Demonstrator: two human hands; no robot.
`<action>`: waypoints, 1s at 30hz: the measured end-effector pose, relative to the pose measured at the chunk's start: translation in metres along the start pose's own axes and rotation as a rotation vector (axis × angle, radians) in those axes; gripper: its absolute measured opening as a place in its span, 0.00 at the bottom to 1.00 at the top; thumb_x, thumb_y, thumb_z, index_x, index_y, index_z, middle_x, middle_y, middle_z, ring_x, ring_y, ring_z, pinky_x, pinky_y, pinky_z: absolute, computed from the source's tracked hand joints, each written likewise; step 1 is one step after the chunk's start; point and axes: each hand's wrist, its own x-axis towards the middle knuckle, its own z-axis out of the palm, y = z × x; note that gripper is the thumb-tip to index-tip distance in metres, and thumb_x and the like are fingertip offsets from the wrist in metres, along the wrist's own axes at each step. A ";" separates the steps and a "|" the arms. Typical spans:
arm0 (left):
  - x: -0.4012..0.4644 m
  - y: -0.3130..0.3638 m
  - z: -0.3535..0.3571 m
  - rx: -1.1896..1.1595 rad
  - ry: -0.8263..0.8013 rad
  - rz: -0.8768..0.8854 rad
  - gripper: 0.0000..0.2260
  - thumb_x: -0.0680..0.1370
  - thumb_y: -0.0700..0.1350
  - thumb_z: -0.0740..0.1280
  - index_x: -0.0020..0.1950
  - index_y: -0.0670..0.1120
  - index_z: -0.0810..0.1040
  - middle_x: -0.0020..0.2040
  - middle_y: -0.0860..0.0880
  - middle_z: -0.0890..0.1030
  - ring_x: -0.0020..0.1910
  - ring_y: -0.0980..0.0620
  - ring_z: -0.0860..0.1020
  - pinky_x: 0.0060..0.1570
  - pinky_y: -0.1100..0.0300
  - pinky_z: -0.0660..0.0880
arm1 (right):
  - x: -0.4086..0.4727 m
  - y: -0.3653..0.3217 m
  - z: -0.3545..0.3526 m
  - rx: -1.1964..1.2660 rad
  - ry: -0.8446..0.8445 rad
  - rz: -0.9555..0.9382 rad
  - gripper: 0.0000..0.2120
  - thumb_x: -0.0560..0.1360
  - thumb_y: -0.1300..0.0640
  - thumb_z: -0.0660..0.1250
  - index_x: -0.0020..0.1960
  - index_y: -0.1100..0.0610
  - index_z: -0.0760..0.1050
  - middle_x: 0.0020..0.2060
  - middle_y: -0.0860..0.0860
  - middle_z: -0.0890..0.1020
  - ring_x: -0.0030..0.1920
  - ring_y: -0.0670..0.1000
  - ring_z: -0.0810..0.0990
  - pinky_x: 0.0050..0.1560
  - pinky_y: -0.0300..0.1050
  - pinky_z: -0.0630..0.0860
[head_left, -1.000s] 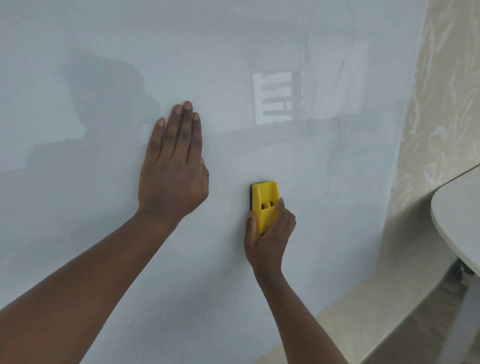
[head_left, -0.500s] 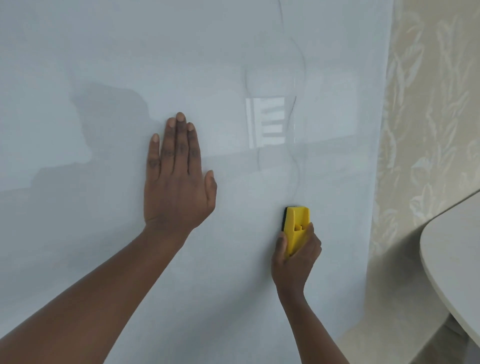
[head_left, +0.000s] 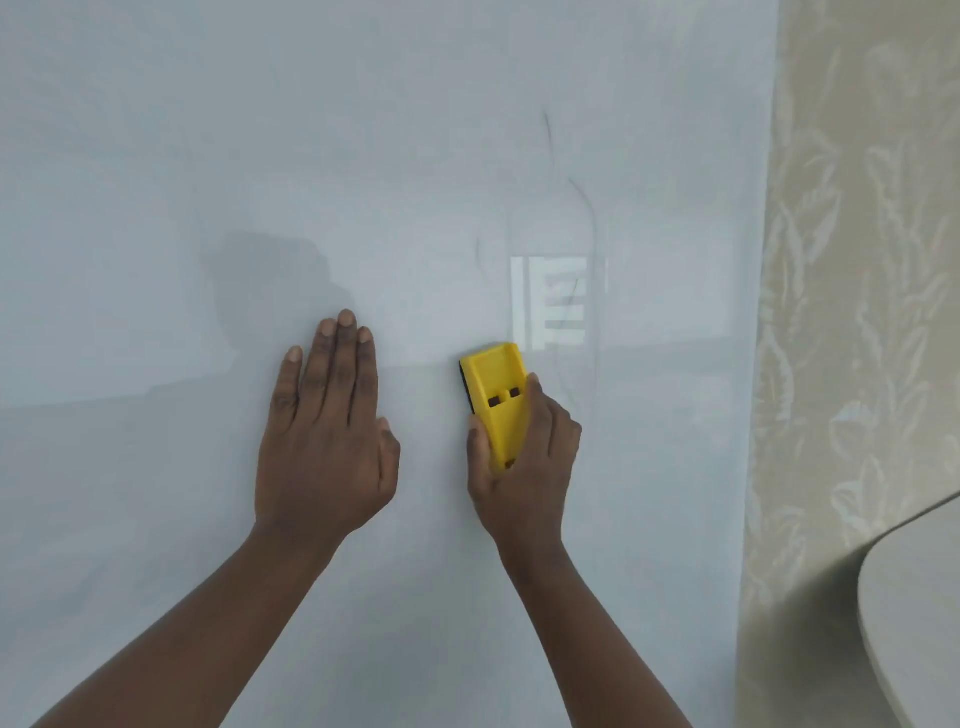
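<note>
right hand (head_left: 522, 457) wrapped round the yellow eraser (head_left: 496, 397), flat on the whiteboard (head_left: 156, 156) | left hand (head_left: 327, 436) splayed flat beside it, gripping nothing | risk imo: faint marker lines (head_left: 584, 208) up-right get missed, or that palm smudges the board

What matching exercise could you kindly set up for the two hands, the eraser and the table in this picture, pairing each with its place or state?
Things:
1. left hand
2. right hand
3. yellow eraser
4. table

Places or states:
A. rounded rim at the lower right edge of the view
B. laid flat on the whiteboard
C. held against the whiteboard, black pad side to it
D. gripping a yellow tool

Pairs: 1-B, 2-D, 3-C, 4-A.
</note>
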 end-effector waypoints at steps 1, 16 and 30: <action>-0.001 0.000 0.001 -0.001 0.002 -0.003 0.32 0.80 0.46 0.53 0.81 0.36 0.49 0.82 0.37 0.52 0.83 0.40 0.51 0.81 0.42 0.50 | 0.005 0.013 -0.005 -0.010 -0.004 0.019 0.31 0.76 0.48 0.68 0.74 0.59 0.64 0.61 0.56 0.74 0.58 0.54 0.71 0.61 0.46 0.69; 0.008 0.000 -0.007 -0.006 0.001 -0.052 0.32 0.80 0.50 0.55 0.81 0.35 0.55 0.82 0.37 0.55 0.82 0.40 0.55 0.80 0.41 0.55 | 0.061 -0.046 0.013 0.032 0.008 -0.045 0.30 0.76 0.45 0.65 0.73 0.57 0.64 0.58 0.53 0.74 0.56 0.52 0.70 0.59 0.44 0.66; 0.090 -0.054 -0.028 0.024 0.059 -0.135 0.33 0.80 0.52 0.52 0.79 0.33 0.57 0.81 0.35 0.56 0.81 0.39 0.57 0.78 0.39 0.59 | 0.185 -0.004 -0.002 -0.005 0.199 0.374 0.27 0.76 0.52 0.68 0.69 0.63 0.67 0.58 0.64 0.76 0.56 0.65 0.72 0.60 0.56 0.65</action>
